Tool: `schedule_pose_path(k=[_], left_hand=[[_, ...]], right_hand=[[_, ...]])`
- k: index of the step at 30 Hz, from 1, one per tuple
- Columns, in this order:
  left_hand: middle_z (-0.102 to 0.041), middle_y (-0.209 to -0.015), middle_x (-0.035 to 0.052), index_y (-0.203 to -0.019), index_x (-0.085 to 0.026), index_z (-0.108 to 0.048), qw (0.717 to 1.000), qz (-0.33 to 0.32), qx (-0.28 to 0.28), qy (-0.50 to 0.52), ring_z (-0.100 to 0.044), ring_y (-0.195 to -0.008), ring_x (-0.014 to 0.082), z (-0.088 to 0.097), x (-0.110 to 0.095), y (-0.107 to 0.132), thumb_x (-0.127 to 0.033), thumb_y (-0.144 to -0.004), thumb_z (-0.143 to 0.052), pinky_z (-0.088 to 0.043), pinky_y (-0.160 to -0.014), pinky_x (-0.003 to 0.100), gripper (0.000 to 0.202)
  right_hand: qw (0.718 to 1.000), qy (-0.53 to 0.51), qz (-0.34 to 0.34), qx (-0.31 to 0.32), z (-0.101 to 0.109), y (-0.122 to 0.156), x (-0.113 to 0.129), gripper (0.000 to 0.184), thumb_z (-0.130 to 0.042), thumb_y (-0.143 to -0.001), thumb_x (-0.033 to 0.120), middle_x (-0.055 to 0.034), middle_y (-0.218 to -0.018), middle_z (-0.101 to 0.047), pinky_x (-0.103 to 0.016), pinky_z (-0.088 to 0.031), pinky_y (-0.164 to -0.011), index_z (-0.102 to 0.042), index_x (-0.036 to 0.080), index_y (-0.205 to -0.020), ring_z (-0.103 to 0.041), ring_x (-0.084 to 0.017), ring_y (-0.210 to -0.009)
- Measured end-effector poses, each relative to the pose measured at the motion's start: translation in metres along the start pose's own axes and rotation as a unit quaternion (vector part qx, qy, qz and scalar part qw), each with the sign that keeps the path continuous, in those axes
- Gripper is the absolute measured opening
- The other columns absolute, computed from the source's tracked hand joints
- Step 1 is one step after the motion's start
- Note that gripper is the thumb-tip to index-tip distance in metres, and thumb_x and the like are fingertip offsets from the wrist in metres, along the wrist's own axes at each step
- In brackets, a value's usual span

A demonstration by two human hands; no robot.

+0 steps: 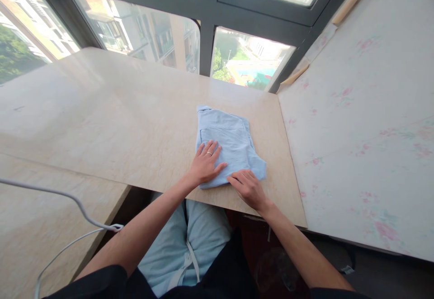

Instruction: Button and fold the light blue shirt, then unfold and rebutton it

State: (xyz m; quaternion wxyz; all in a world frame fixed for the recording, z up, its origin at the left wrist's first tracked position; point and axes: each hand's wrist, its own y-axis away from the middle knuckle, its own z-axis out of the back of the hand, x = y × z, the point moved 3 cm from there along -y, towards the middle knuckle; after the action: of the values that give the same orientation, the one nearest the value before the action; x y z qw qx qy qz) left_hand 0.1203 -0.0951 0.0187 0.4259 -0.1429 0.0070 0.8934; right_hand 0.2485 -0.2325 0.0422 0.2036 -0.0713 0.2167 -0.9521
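**Two flat hands on a folded blue cloth**

The biggest thing I see is the table [118, 122]. It is pale and smooth, and it runs far out to the left of the hands and ahead of them. Past the table, far in front of the hands, is a big window [152, 36] with dark bars. To the right of the right hand is a wide white board [366, 131] with faint pink flowers on it. It sits right beside the table edge.

Below the hands, in my lap, is more pale blue cloth [200, 235] with a white string.

The folded cloth [233, 143] lies on the table, under both hands and a bit ahead of them, close to the near edge. It looks soft, light and floppy. I think it would slide easily on the smooth top and could come unfolded if I grabbed only one layer. A good place to hold it would be the two side edges, with all the layers together.

My left hand [205, 163] lies flat on the cloth with its fingers spread. My right hand [249, 188] lies flat on the near right corner, fingers close together. Neither hand pinches anything.

A thin white cord [68, 197] curls well off to the left of the left hand. Nothing blocks the cloth.

A small ring [209, 153] is on the left hand.
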Motion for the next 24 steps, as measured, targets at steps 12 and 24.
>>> schedule_pose_path(k=[12,24], left_hand=[[-0.029,-0.160,0.0127,-0.151,-0.014,-0.036,1.000,-0.009,-0.009,0.004,-0.016,-0.151,0.0280,-0.003,0.002,0.001,-0.062,-0.094,-0.036,-0.011,-0.123,0.048,0.074],[-0.059,-0.132,0.0208,-0.114,-0.012,-0.064,0.999,0.012,0.034,0.000,-0.047,-0.132,0.0379,0.038,-0.011,-0.021,-0.060,-0.086,-0.056,-0.040,-0.104,0.053,0.056]], right_hand=[[0.997,-0.011,-0.076,0.016,0.015,0.036,-0.025,0.030,-0.042,-0.096,0.008,-0.0079,-0.086,-0.066,-0.033,-0.049,-0.073,-0.068,0.018,-0.108,-0.059,-0.020,-0.081],[0.925,-0.132,-0.349,-0.079,0.038,0.023,-0.097,0.031,-0.052,-0.093,0.037,-0.0106,-0.100,-0.069,-0.038,-0.055,-0.078,-0.064,0.017,-0.115,-0.065,-0.022,-0.090]])
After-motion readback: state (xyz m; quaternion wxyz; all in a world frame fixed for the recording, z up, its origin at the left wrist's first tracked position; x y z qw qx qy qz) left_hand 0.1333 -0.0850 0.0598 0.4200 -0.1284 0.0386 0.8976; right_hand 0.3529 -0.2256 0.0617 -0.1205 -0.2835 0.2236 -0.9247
